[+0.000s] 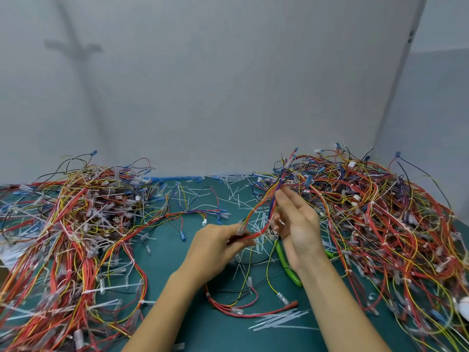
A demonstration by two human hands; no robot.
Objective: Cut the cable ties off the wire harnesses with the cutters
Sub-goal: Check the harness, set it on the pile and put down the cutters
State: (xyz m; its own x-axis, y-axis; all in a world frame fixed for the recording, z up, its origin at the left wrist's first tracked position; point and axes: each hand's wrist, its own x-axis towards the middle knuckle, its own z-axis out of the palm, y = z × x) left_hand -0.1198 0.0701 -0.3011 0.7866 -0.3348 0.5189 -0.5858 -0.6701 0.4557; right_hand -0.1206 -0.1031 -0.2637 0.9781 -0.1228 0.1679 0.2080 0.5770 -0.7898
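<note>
Grasping one wire harness (264, 214), both hands' (218, 241) (294, 224) grips hide green-handled cutters (286, 265) lying between two wire heaps (76, 224).

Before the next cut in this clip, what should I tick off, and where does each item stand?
1. Harness held: ok, left hand grips the wire harness and right hand pinches it higher up.
2. Cutters in hand: not ok, green-handled cutters lie on the mat under the right hand.
3. Tie located on the held harness: cannot tell.
4. Held harness free of the right pile: cannot tell.
</note>
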